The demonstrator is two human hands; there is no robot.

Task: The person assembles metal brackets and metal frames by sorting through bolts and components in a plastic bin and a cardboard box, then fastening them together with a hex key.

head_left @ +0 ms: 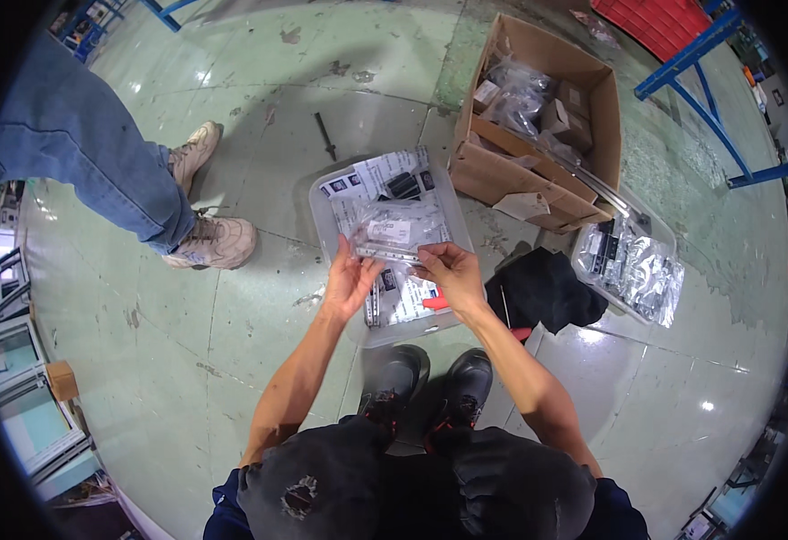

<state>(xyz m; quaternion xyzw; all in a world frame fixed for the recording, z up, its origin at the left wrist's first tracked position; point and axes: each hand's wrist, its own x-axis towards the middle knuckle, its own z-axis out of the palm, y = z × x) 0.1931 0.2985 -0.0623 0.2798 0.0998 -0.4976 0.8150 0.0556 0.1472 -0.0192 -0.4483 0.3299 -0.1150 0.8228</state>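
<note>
Over a translucent plastic bin (324, 216) I hold a narrow, shiny metal strip with small holes (389, 255) level between both hands. My left hand (351, 283) has its fingers and thumb at the strip's left end. On the right end, my right hand (455, 277) pinches it between thumb and fingers. Just beyond the strip is a clear plastic bag with a white label (392, 231); whether it is around the strip I cannot tell. Printed paper (416, 315) lines the bin, with black parts (403, 186), a red-handled item (435, 301) and another metal strip (373, 306) on it.
An open cardboard box (529, 187) of bagged parts stands at the far right. Beside it are a tray of bagged metal parts (632, 270) and black cloth (551, 292). A dark rod (324, 135) lies on the floor. Another person's legs (97, 162) stand at the left.
</note>
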